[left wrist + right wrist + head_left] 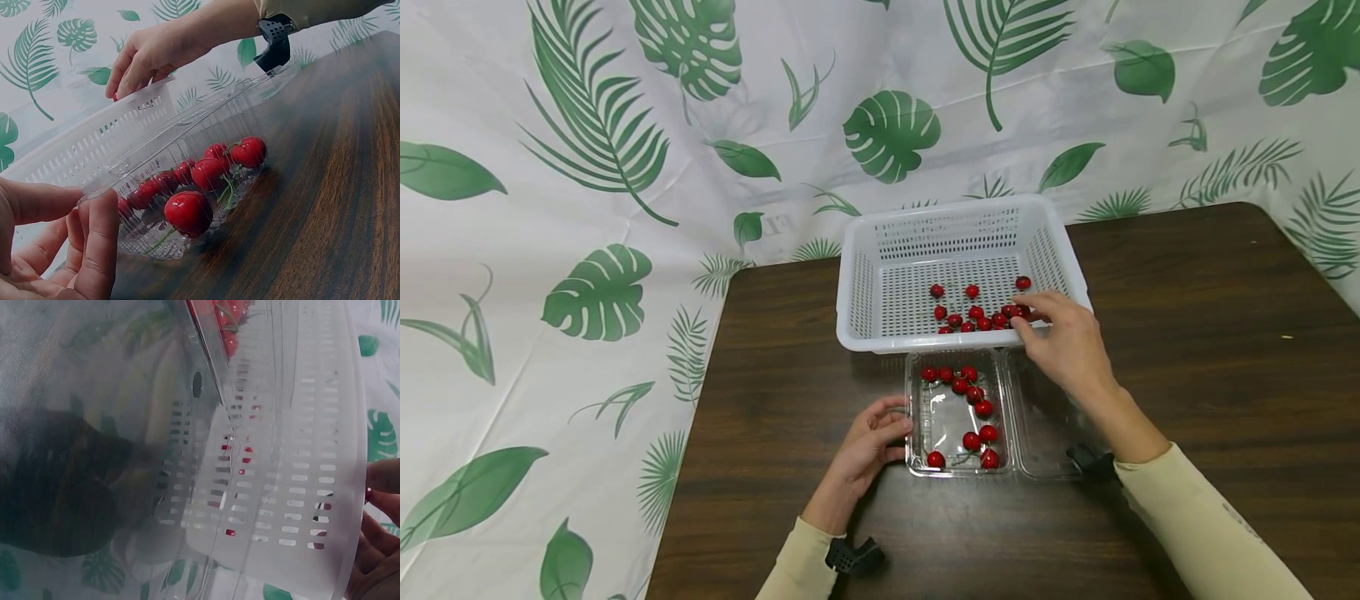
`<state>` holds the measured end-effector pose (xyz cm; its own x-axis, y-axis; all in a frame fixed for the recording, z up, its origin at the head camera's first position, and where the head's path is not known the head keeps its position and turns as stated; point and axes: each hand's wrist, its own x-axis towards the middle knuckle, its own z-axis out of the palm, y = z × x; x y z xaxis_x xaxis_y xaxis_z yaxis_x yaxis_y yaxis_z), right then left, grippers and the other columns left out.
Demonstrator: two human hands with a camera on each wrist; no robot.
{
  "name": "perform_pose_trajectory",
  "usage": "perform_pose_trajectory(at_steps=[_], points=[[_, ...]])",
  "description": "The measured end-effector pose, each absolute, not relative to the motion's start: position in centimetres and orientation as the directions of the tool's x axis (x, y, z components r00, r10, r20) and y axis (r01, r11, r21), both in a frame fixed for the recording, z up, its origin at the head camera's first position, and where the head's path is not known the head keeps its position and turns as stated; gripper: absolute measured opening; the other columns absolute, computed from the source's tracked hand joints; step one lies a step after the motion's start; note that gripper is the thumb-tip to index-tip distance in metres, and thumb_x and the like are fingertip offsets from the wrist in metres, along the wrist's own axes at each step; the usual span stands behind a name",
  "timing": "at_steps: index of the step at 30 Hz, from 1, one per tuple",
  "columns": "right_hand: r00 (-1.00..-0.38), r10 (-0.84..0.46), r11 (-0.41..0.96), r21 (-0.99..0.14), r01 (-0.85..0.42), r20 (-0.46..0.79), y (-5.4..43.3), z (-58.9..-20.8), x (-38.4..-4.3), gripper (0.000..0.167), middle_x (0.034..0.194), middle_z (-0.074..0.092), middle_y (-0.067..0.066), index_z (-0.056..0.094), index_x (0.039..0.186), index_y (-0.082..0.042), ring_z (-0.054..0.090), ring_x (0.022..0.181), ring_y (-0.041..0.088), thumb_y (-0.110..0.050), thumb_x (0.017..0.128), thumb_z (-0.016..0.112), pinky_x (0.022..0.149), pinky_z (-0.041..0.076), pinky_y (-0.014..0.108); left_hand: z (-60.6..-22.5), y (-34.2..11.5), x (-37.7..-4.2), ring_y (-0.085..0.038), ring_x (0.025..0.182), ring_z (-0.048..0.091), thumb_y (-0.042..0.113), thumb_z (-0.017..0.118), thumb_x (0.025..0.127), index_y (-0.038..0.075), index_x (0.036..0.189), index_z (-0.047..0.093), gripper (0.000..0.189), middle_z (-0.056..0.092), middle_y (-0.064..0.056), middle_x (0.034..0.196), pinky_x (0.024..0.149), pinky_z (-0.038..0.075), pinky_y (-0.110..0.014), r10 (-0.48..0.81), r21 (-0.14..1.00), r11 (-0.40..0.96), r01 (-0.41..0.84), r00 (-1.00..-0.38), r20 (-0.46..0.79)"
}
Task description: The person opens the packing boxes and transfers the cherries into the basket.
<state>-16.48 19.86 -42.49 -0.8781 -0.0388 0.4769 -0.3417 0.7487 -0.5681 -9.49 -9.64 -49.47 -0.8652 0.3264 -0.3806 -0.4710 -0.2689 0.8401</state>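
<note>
My left hand grips the left rim of a clear plastic clamshell box, thumb above and fingers below in the left wrist view. Several red cherries with green stems lie in the box. My right hand reaches over the near right rim of a white slotted basket, where loose cherries lie on the floor. Between its thumb and fingertips is a cherry, mostly hidden by the fingers; a speck of red shows there in both wrist views.
The box's open lid lies flat to its right, under the right forearm. The basket stands directly behind the box on a dark wooden table. A white cloth with green leaves hangs behind the table and along its left side.
</note>
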Motion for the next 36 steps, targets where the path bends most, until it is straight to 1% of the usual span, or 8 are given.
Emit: perform_pose_trajectory(at_steps=[11, 16, 20, 23, 25, 27, 31, 36], points=[[-0.881, -0.011, 0.742, -0.587, -0.324, 0.473, 19.8, -42.0, -16.1, 0.029, 0.108, 0.068, 0.013, 0.071, 0.113, -0.003, 0.068, 0.082, 0.030, -0.002, 0.083, 0.074, 0.071, 0.050, 0.050, -49.5, -9.6, -9.6, -0.013, 0.075, 0.058, -0.001, 0.061, 0.092, 0.003, 0.123, 0.052, 0.032, 0.060, -0.004, 0.089, 0.059, 0.052, -0.027, 0.320, 0.836, -0.267, -0.480, -0.862, -0.393], [-0.851, -0.019, 0.704, -0.598, -0.383, 0.524, 18.8, -41.4, -15.2, 0.030, 0.105, 0.068, 0.010, 0.072, 0.111, -0.004, 0.066, 0.082, 0.027, 0.000, 0.082, 0.075, 0.074, 0.052, 0.049, -49.5, -9.6, -9.5, -0.013, 0.075, 0.058, -0.002, 0.060, 0.093, 0.003, 0.123, 0.052, 0.032, 0.060, -0.002, 0.089, 0.058, 0.052, -0.026, 0.322, 0.835, -0.273, -0.477, -0.863, -0.388], [-0.838, -0.074, 0.666, -0.599, -0.445, 0.540, 17.4, -41.0, -14.2, 0.027, 0.100, 0.069, 0.009, 0.073, 0.107, -0.003, 0.066, 0.078, 0.022, 0.000, 0.081, 0.077, 0.067, 0.056, 0.042, -49.5, -9.5, -9.5, -0.013, 0.074, 0.059, -0.004, 0.059, 0.092, 0.004, 0.122, 0.053, 0.031, 0.061, -0.002, 0.089, 0.058, 0.053, -0.026, 0.323, 0.830, -0.286, -0.479, -0.863, -0.388], [-0.853, -0.147, 0.659, -0.593, -0.463, 0.501, 16.3, -41.0, -13.4, 0.024, 0.095, 0.069, 0.007, 0.073, 0.105, -0.003, 0.066, 0.074, 0.018, -0.003, 0.082, 0.077, 0.063, 0.057, 0.036, -49.4, -9.5, -9.5, -0.013, 0.074, 0.059, -0.004, 0.059, 0.093, 0.004, 0.121, 0.054, 0.030, 0.061, -0.004, 0.089, 0.058, 0.053, -0.026, 0.322, 0.829, -0.290, -0.479, -0.864, -0.387], [-0.873, -0.207, 0.670, -0.585, -0.456, 0.442, 15.5, -41.1, -12.9, 0.023, 0.093, 0.069, 0.006, 0.073, 0.105, -0.004, 0.067, 0.074, 0.017, -0.006, 0.082, 0.078, 0.062, 0.056, 0.035, -49.4, -9.5, -9.5, -0.013, 0.074, 0.059, -0.004, 0.059, 0.093, 0.004, 0.121, 0.054, 0.030, 0.061, -0.005, 0.090, 0.058, 0.053, -0.026, 0.320, 0.830, -0.289, -0.478, -0.865, -0.387], [-0.888, -0.265, 0.697, -0.562, -0.446, 0.376, 14.8, -41.5, -12.6, 0.026, 0.095, 0.069, 0.006, 0.073, 0.106, -0.004, 0.068, 0.075, 0.018, -0.008, 0.082, 0.078, 0.064, 0.055, 0.037, -49.4, -9.4, -9.5, -0.013, 0.074, 0.059, -0.003, 0.059, 0.093, 0.004, 0.121, 0.054, 0.029, 0.061, -0.006, 0.090, 0.058, 0.053, -0.026, 0.318, 0.831, -0.285, -0.477, -0.865, -0.387], [-0.896, -0.358, 0.762, -0.472, -0.443, 0.263, 13.5, -42.6, -12.3, 0.032, 0.098, 0.068, 0.007, 0.071, 0.111, -0.004, 0.065, 0.077, 0.021, -0.010, 0.081, 0.079, 0.066, 0.054, 0.040, -49.4, -9.5, -9.5, -0.013, 0.074, 0.059, -0.004, 0.059, 0.093, 0.004, 0.121, 0.054, 0.030, 0.061, -0.006, 0.090, 0.058, 0.053, -0.027, 0.318, 0.830, -0.284, -0.479, -0.864, -0.390], [-0.881, -0.421, 0.815, -0.336, -0.472, 0.217, 12.7, -44.2, -12.3, 0.036, 0.103, 0.065, 0.010, 0.069, 0.113, -0.001, 0.065, 0.079, 0.027, -0.011, 0.081, 0.079, 0.067, 0.055, 0.043, -49.5, -9.5, -9.5, -0.013, 0.074, 0.060, -0.004, 0.060, 0.092, 0.003, 0.122, 0.054, 0.032, 0.061, -0.005, 0.090, 0.058, 0.053, -0.027, 0.319, 0.831, -0.283, -0.479, -0.864, -0.389]])
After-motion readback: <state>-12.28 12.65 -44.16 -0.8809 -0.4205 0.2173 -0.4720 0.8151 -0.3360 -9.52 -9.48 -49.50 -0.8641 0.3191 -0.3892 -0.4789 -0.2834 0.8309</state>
